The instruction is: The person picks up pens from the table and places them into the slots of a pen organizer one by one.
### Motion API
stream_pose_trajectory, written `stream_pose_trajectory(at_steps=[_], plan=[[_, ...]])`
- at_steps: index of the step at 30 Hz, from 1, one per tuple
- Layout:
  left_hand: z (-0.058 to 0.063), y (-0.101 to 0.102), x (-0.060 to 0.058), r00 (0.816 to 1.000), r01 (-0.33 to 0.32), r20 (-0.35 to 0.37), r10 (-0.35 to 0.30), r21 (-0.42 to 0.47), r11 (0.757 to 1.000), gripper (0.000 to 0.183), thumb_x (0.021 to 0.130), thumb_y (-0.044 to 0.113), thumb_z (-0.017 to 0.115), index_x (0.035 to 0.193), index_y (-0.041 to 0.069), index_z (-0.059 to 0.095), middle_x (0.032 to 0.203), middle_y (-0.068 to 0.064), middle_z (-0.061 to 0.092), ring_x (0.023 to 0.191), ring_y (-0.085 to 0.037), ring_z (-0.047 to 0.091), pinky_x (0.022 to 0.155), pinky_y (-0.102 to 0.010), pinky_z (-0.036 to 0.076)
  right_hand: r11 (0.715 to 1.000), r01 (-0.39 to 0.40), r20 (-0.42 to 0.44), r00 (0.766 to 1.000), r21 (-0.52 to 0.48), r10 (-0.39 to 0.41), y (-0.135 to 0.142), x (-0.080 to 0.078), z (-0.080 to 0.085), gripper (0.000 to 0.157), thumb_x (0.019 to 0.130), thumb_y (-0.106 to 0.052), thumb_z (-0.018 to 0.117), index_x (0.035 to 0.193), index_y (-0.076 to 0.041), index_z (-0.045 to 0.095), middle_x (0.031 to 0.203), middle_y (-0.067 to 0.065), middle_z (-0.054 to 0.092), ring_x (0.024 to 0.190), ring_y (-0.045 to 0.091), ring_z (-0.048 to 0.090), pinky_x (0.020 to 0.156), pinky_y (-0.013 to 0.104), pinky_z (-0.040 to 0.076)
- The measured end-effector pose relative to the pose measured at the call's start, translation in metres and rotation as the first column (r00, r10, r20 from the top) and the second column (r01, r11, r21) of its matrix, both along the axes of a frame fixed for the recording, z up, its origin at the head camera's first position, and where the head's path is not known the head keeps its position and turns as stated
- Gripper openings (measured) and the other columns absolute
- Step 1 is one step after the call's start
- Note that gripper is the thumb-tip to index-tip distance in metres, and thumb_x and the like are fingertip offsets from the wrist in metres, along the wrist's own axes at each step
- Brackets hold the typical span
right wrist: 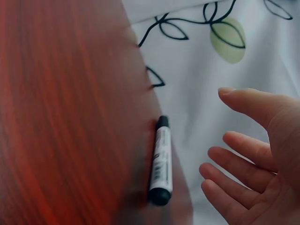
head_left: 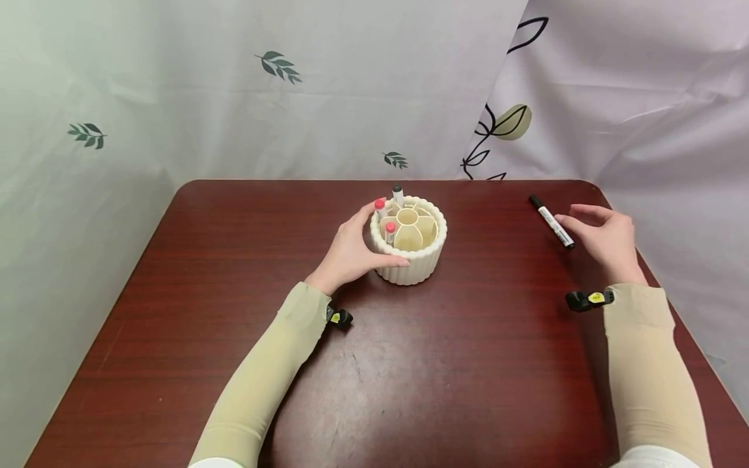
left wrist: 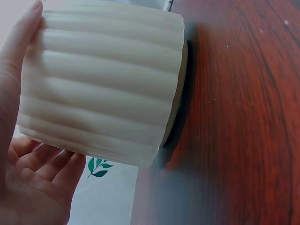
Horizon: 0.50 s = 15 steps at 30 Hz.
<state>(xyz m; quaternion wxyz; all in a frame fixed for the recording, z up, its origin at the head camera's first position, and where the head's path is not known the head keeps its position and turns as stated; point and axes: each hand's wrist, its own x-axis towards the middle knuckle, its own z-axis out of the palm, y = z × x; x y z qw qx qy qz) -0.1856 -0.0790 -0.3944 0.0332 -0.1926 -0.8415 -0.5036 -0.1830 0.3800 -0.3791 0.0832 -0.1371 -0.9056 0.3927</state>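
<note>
A cream, ribbed desk pen holder (head_left: 409,268) with a scalloped rim and several compartments stands mid-table. My left hand (head_left: 349,252) grips its left side, thumb along the front wall and fingers round the back. The ribbed wall fills much of the left wrist view. Two markers with red ends (head_left: 380,206) and one with a black end (head_left: 398,195) stand in its left and back compartments. To the right, a white marker with black ends (head_left: 552,222) lies on the table. My right hand (head_left: 608,239) hovers beside it, fingers parted; the right wrist view shows a gap between them.
The dark red wooden table (head_left: 456,377) spreads beneath both arms. White curtains with leaf prints (head_left: 328,91) hang behind it and along both sides. The loose marker lies near the table's right edge. Each wrist wears a black strap-on camera (head_left: 579,301).
</note>
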Motion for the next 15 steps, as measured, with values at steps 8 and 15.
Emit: stream_pose_trajectory(at_steps=[8, 15], plan=[[-0.001, 0.0, 0.0, 1.0, 0.0, -0.011, 0.0, -0.002, 1.0, 0.116, 0.058, 0.054, 0.098, 0.153, 0.016, 0.043, 0.143, 0.006, 0.053, 0.127, -0.009, 0.049, 0.106, -0.035, 0.043, 0.996, -0.03, 0.043, 0.999, 0.089, 0.027, 0.008, -0.003, -0.017, 0.065, 0.089, -0.051, 0.075, 0.132, -0.004, 0.067, 0.129, 0.015, 0.063, 0.118, 0.026, 0.051, 0.084, 0.022, 0.038], [-0.001, 0.0, 0.0, 1.0, 0.004, -0.017, -0.004, 0.002, 1.0, 0.116, 0.057, 0.052, 0.098, 0.153, 0.018, 0.043, 0.142, 0.005, 0.054, 0.126, -0.009, 0.05, 0.105, -0.034, 0.044, 0.986, -0.05, 0.055, 0.998, 0.157, 0.042, 0.012, -0.006, -0.025, 0.055, 0.088, -0.042, 0.079, 0.124, -0.001, 0.071, 0.098, -0.006, 0.073, 0.096, 0.017, 0.053, 0.077, 0.028, 0.04]])
